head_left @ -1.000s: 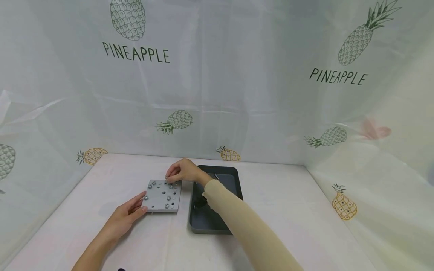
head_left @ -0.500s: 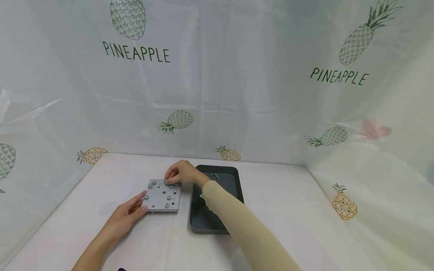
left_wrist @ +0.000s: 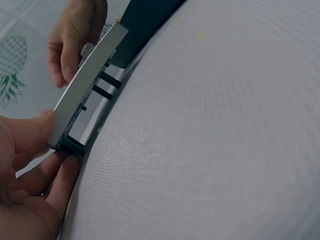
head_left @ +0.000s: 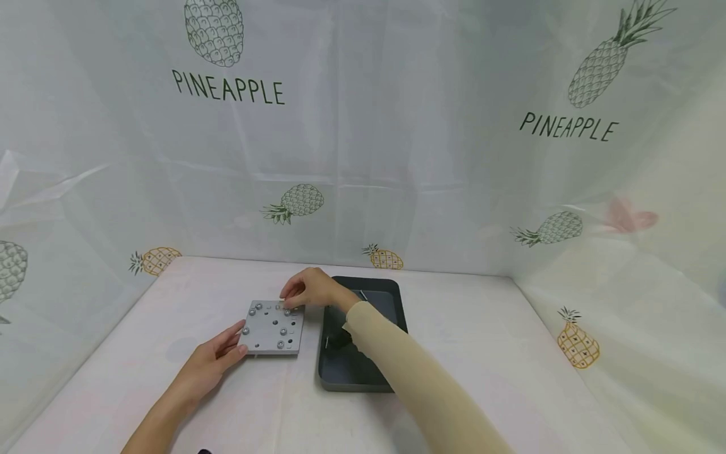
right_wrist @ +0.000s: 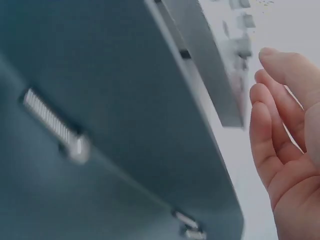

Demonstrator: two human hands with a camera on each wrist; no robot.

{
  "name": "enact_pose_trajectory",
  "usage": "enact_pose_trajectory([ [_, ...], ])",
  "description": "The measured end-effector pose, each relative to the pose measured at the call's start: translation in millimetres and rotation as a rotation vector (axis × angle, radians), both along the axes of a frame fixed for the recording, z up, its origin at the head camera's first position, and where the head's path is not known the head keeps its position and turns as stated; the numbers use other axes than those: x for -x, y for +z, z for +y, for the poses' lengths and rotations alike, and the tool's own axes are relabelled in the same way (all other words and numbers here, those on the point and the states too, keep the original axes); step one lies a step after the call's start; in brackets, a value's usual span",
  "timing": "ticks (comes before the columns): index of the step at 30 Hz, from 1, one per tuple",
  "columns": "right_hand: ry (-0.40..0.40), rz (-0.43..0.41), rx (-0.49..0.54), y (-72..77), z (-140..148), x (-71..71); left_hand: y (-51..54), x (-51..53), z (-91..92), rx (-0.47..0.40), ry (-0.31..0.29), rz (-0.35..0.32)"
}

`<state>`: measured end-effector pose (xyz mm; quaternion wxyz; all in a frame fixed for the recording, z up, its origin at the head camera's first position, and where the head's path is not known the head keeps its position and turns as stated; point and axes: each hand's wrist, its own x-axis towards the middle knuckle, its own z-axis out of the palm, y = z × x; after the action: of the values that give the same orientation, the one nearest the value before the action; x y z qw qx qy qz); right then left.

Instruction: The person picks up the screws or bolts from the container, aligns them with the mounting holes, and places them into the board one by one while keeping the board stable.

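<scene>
A flat grey metal plate (head_left: 263, 331) with holes and several bolts in it stands raised a little above the table. Dark bolt shanks (left_wrist: 110, 80) stick out below it. My left hand (head_left: 207, 366) grips the plate's left edge, thumb on the top face and fingers (left_wrist: 64, 180) underneath. Over the far right corner of the plate is my right hand (head_left: 312, 287). In the right wrist view its thumb and bent fingers (right_wrist: 262, 120) stand apart, with nothing seen between them.
A dark grey tray (head_left: 346, 386) lies right of the plate, under my right forearm. Loose bolts (right_wrist: 52, 120) lie in it, partly blurred. White cloth with pineapple prints (head_left: 300, 200) hangs behind the table. A small dark object (head_left: 205, 451) shows at the bottom edge.
My right hand moved slightly left along the plate's far edge, then back right. A bolt head shows where its fingertips were half a second ago. My left hand has stayed still.
</scene>
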<state>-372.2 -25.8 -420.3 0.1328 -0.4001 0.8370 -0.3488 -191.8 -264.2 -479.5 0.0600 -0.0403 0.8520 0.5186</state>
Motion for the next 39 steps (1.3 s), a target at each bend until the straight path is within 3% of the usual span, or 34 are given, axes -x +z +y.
enact_pose_trajectory([
  [4, -0.013, 0.029, 0.018, 15.8, 23.2, 1.0, 2.3, -0.2, 0.0, 0.005, 0.001, 0.002],
  [8, -0.077, 0.063, 0.033, 29.7, 49.6, 0.7, 4.0, -0.7, -0.7, 0.005, 0.000, 0.009],
  [14, -0.170, 0.062, 0.038, 36.9, 85.4, -0.8, 1.9, -1.5, -3.6, -0.004, 0.001, 0.004],
  [21, -0.228, 0.088, -0.006, 28.9, 107.0, 1.7, 1.1, -2.9, -4.8, -0.017, 0.008, -0.006],
  [30, -0.290, -0.107, -0.050, 8.6, 103.6, 3.7, -1.1, -4.2, -4.4, -0.019, 0.009, -0.001],
  [39, -0.395, -0.125, -0.088, -13.2, 99.6, 8.4, -2.3, -2.3, -0.3, -0.038, 0.000, 0.003],
])
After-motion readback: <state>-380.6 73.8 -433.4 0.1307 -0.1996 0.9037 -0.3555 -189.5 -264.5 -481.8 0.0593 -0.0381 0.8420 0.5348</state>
